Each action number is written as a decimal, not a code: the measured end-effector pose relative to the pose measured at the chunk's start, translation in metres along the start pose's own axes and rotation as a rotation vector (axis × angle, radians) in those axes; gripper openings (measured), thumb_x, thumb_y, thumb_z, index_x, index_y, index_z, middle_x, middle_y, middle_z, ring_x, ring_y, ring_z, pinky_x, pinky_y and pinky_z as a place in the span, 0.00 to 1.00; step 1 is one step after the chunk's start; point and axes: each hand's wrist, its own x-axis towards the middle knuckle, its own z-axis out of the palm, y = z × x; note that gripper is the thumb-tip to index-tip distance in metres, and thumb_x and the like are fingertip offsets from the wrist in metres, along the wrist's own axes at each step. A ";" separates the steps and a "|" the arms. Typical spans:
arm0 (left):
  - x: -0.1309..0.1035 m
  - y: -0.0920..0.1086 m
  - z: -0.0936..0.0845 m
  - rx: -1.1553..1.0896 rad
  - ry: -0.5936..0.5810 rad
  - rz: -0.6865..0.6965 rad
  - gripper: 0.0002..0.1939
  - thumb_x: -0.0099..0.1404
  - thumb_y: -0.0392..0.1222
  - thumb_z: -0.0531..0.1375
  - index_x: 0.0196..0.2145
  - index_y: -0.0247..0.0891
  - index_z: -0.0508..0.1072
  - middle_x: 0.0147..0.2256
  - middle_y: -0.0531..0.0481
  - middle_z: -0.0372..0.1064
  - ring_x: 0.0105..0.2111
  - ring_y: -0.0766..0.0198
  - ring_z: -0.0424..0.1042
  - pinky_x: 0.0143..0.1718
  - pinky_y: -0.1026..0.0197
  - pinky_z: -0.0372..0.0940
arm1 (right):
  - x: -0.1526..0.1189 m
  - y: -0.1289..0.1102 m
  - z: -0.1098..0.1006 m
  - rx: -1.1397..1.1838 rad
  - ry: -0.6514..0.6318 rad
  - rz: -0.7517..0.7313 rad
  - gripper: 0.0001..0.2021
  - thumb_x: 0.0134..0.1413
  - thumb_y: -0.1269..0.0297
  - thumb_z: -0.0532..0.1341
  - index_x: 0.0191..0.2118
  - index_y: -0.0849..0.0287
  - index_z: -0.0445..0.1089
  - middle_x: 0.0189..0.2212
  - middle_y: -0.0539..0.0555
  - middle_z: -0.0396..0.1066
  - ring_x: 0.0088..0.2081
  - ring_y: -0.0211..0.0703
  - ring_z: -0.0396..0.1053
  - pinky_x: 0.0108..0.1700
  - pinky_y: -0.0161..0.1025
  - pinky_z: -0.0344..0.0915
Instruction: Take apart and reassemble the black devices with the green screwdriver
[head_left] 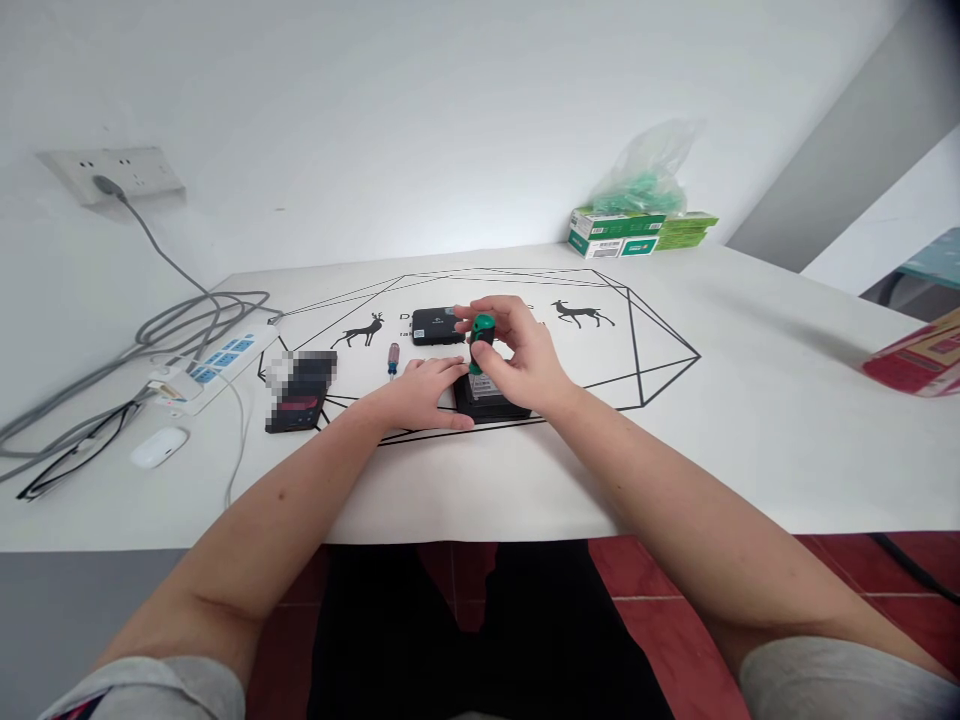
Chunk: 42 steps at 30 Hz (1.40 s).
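My right hand (525, 350) is closed round the green and black handle of a screwdriver (484, 328), held upright. Its shaft points down at a flat black device (491, 408) with a white label on top; the tip is too small to make out. Against the left side of the device rests my left hand (427, 395), fingers toward its back edge and thumb by its front edge, bracing it. A second screwdriver (394, 357), with a red and blue clear handle, lies left of my hands. Behind them is a black case (435, 326), partly hidden by my right hand.
At left lie a phone (301, 393), a white mouse (159, 447), a power strip (225, 365) and looped grey cables. Green and white boxes (619, 235) with a plastic bag on top stand at the back right. A red box (915, 358) sits at the right edge.
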 end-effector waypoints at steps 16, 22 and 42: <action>0.000 0.003 -0.001 0.020 -0.003 -0.034 0.50 0.70 0.76 0.62 0.77 0.43 0.61 0.76 0.32 0.59 0.72 0.28 0.61 0.73 0.30 0.49 | 0.007 0.001 -0.006 -0.178 0.057 -0.233 0.15 0.72 0.69 0.55 0.54 0.49 0.76 0.46 0.56 0.76 0.48 0.50 0.75 0.51 0.55 0.78; -0.001 0.003 -0.001 0.014 -0.006 -0.025 0.51 0.71 0.76 0.61 0.79 0.44 0.59 0.76 0.33 0.59 0.71 0.29 0.62 0.73 0.31 0.50 | 0.003 0.002 0.000 -0.061 0.026 0.005 0.21 0.60 0.53 0.73 0.54 0.48 0.70 0.46 0.53 0.80 0.44 0.48 0.81 0.53 0.53 0.82; -0.001 0.000 0.000 -0.003 -0.004 -0.008 0.52 0.71 0.74 0.62 0.81 0.46 0.55 0.78 0.33 0.55 0.76 0.29 0.55 0.72 0.31 0.49 | 0.001 0.003 0.000 -0.069 0.095 0.038 0.24 0.65 0.52 0.70 0.61 0.47 0.64 0.48 0.54 0.82 0.52 0.51 0.85 0.56 0.54 0.81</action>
